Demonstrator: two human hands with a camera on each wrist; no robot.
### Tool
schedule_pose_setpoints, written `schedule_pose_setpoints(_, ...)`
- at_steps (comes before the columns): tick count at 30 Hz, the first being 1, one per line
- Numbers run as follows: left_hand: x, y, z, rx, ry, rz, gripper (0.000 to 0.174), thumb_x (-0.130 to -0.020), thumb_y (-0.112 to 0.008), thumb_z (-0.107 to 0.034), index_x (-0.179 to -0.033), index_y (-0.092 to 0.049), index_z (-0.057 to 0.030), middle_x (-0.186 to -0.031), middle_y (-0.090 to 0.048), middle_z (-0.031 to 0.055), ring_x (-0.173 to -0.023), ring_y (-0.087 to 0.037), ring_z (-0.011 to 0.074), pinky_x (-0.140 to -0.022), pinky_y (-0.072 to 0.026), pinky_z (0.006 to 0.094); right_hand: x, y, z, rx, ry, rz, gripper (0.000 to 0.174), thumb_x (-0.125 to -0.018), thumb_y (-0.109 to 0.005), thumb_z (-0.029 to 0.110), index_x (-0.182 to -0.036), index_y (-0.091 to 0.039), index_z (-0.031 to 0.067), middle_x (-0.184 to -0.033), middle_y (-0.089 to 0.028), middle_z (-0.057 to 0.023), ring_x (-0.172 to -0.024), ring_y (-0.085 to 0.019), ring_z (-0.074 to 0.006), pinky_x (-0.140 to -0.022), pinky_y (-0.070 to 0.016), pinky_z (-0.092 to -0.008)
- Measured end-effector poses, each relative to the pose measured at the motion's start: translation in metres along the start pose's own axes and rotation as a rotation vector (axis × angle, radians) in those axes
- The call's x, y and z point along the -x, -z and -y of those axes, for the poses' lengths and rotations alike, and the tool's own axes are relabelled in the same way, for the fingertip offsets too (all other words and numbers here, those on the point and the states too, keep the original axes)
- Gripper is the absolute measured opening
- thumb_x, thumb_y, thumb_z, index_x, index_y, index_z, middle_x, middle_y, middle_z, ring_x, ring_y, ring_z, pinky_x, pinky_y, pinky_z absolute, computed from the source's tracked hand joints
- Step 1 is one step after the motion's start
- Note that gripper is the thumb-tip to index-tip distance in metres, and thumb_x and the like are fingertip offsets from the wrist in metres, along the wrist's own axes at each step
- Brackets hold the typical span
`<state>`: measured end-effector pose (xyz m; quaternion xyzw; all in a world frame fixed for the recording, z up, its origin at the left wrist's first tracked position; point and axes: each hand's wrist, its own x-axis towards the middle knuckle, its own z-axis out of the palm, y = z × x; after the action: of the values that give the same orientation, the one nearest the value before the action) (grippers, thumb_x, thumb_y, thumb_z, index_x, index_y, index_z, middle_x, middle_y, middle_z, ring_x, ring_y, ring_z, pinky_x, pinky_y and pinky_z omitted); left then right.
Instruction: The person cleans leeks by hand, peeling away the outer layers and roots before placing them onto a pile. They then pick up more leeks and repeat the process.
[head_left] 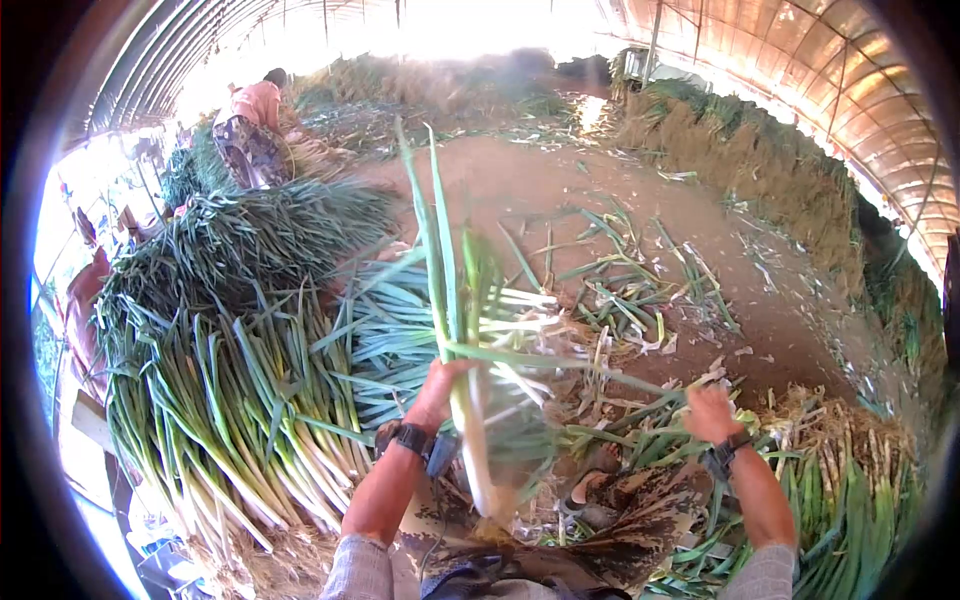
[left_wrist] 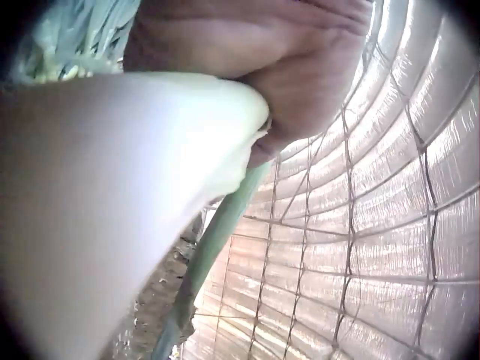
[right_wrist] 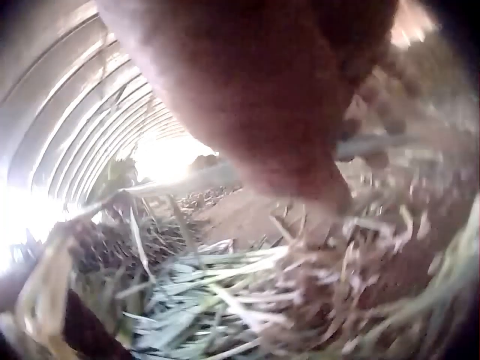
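Note:
My left hand (head_left: 435, 393) grips a large green onion (head_left: 474, 455), its white base pointing down and its green leaves standing up. Close to the left wrist camera, the thick white stalk (left_wrist: 142, 165) crosses below the curled palm (left_wrist: 255, 41). A long leaf (head_left: 560, 361) stretches sideways from that stalk to my right hand (head_left: 710, 413). In the right wrist view, the fingers curl round this pale leaf strip (right_wrist: 195, 177); part of it is hidden behind the hand. Blur softens the lower leaves near the stalk.
Green onions (head_left: 250, 420) lie heaped at left, with a darker leafy pile (head_left: 250, 225) behind. More onions (head_left: 850, 500) lie at right. Stripped leaves (head_left: 640, 285) litter the dirt floor (head_left: 480, 180). Another person (head_left: 252, 125) bends over at the back left, under a curved roof (head_left: 850, 70).

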<state>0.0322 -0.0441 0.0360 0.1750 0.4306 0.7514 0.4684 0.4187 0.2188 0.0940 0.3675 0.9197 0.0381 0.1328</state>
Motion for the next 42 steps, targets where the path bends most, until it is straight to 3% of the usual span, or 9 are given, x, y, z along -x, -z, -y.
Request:
schedule_pose_setpoints(6, 0.021, -0.045, 0.007, -0.428, 0.040, -0.071, 0.022, -0.084, -0.064, -0.012, -0.101, -0.061, 0.0024, -0.085, -0.066, 0.0147, -0.063, -0.065, 0.0248, -0.056, -0.0582, 0.0391, 0.007, 0.107, 0.130, -0.896, 0.323, -0.123, 0.081, -0.080, -0.073, 0.032, -0.144, -0.035, -0.0001, -0.143, -0.041, -0.0256, -0.135, -0.038, -0.0392, -0.111, -0.0348, -0.0503)
schedule_pose_setpoints(8, 0.025, -0.054, 0.016, -0.596, -0.089, -0.058, 0.027, -0.083, -0.067, -0.013, -0.104, -0.062, 0.0024, -0.087, -0.068, 0.0153, -0.065, -0.066, 0.0239, -0.058, -0.0588, 0.0374, -0.035, 0.061, 0.177, -0.595, 0.629, -0.610, 0.060, -0.084, -0.069, 0.034, -0.132, -0.049, 0.0017, -0.115, -0.061, -0.0218, -0.107, -0.061, -0.0319, -0.087, -0.0512, -0.0473)
schedule_pose_setpoints(11, 0.045, -0.074, -0.009, -0.597, -0.035, -0.016, 0.029, -0.081, -0.070, -0.012, -0.105, -0.061, 0.0020, -0.085, -0.067, 0.0118, -0.065, -0.066, 0.0206, -0.059, -0.0579, 0.0334, -0.062, 0.016, 0.214, -0.840, 0.785, -0.526, 0.015, -0.093, -0.061, 0.019, -0.090, -0.064, 0.0046, -0.053, -0.052, -0.0007, -0.041, -0.049, -0.0166, -0.040, -0.0432, -0.0320)
schedule_pose_setpoints(16, 0.067, -0.047, -0.020, -0.555, 0.002, 0.026, 0.041, -0.081, -0.073, -0.019, -0.113, -0.057, 0.0015, -0.081, -0.065, 0.0087, -0.059, -0.063, 0.0180, -0.054, -0.0542, 0.0307, -0.057, 0.007, 0.163, -0.423, 0.901, -0.601, 0.021, -0.097, -0.058, 0.030, -0.088, -0.064, 0.0120, -0.048, -0.041, 0.0027, -0.037, -0.040, -0.0084, -0.031, -0.0300, -0.0266)
schedule_pose_setpoints(22, 0.062, -0.033, -0.020, -0.230, 0.044, -0.051, 0.038, -0.084, -0.068, -0.013, -0.115, -0.055, 0.0028, -0.084, -0.064, 0.0091, -0.062, -0.063, 0.0181, -0.052, -0.0547, 0.0310, -0.078, -0.034, 0.059, -0.115, 0.361, -0.214, 0.033, -0.091, -0.062, 0.037, -0.088, -0.060, 0.0043, -0.065, -0.059, -0.0117, -0.061, -0.060, -0.0332, -0.058, -0.0464, -0.0498)
schedule_pose_setpoints(25, 0.063, -0.015, -0.034, -0.405, -0.055, -0.062, 0.028, -0.088, -0.065, -0.017, -0.107, -0.060, 0.0030, -0.074, -0.062, 0.0059, -0.055, -0.061, 0.0161, -0.048, -0.0510, 0.0289, -0.064, -0.061, 0.030, -0.316, 0.156, -0.030, 0.060, -0.079, -0.073, 0.044, -0.112, -0.059, -0.0040, -0.112, -0.061, -0.0260, -0.110, -0.055, -0.0441, -0.091, -0.0431, -0.0511)
schedule_pose_setpoints(32, 0.114, 0.045, -0.143, -0.660, -0.457, -0.481, 0.047, -0.088, -0.072, -0.026, -0.120, -0.052, 0.0011, -0.075, -0.060, 0.0046, -0.056, -0.055, 0.0095, -0.045, -0.0471, 0.0260, -0.072, -0.078, 0.137, -0.674, 0.352, 0.313, 0.073, -0.085, -0.070, 0.040, -0.135, -0.046, -0.0074, -0.131, -0.055, -0.0271, -0.121, -0.053, -0.0406, -0.102, -0.0423, -0.0492)
schedule_pose_setpoints(37, 0.195, 0.165, -0.231, -0.764, -0.641, -0.898, 0.030, -0.088, -0.071, -0.021, -0.106, -0.057, -0.0012, -0.069, -0.056, 0.0001, -0.052, -0.052, 0.0071, -0.040, -0.0415, 0.0225, -0.083, -0.140, 0.152, -0.568, 0.384, 0.451, 0.050, -0.089, -0.065, 0.049, -0.115, -0.063, 0.0060, -0.092, -0.064, -0.0128, -0.082, -0.061, -0.0306, -0.074, -0.0502, -0.0528)
schedule_pose_setpoints(42, 0.319, 0.389, -0.235, -1.687, -0.352, -1.678, 0.064, -0.087, -0.067, -0.046, -0.129, -0.045, -0.0024, -0.099, -0.068, 0.0201, -0.090, -0.068, 0.0311, -0.072, -0.0543, 0.0410, -0.105, -0.155, 0.164, -0.198, 0.129, 0.991, 0.077, -0.088, -0.066, 0.051, -0.145, -0.037, 0.0078, -0.143, -0.042, -0.0154, -0.127, -0.044, -0.0372, -0.105, -0.0445, -0.0531)
